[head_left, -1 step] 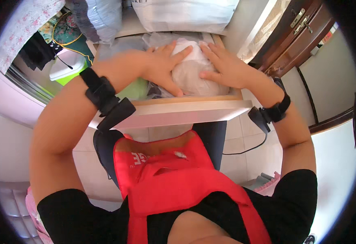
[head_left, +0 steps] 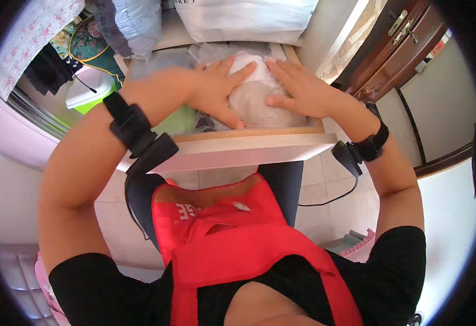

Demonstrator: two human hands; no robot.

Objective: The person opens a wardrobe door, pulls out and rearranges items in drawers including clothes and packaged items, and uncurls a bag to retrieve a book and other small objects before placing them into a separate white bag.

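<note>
A pale, rounded bundle [head_left: 259, 103] in thin clear plastic sits in the right part of a pulled-out drawer [head_left: 238, 142]. White cloth-like material shows at its top; what the bundle is, I cannot tell. My left hand [head_left: 224, 89] lies on its left side with fingers spread and thumb toward the drawer front. From the right, my right hand [head_left: 297, 87] rests on it, palm down and fingers stretched out. Both hands are open against the plastic. To the left in the drawer, a light green bagged item [head_left: 179, 120] shows beneath my left forearm.
Behind the drawer stand a large white bag [head_left: 246, 22] and a grey-blue plastic-wrapped bundle [head_left: 132, 27]. A white-lidded green box [head_left: 92, 89] is at the left. A brown door [head_left: 393, 51] stands at the right. My wrists carry black straps with devices; a cable hangs near my right one.
My left forearm and its strap have shifted very slightly left. Both hands stay in place on the bundle.
</note>
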